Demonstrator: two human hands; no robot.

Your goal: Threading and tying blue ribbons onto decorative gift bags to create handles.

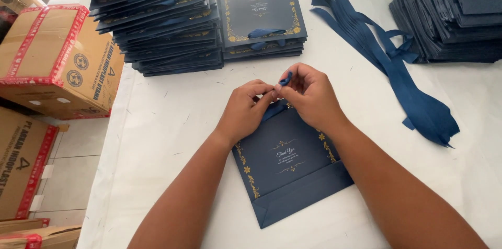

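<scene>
A flat navy paper gift bag (289, 168) with gold floral borders lies on the white table (172, 123) in front of me. At its top edge both hands pinch a navy ribbon (285, 79). My left hand (246, 108) grips the ribbon from the left, fingers curled. From the right, my right hand (309, 94) holds the ribbon's loop between thumb and fingers. Most of the ribbon is hidden under my fingers.
Stacks of the same navy bags stand at the back left (157, 19), back middle (261, 16) and back right (455, 13). A bundle of loose navy ribbons (397, 71) lies to the right. Cardboard boxes (57, 55) sit on the floor at the left.
</scene>
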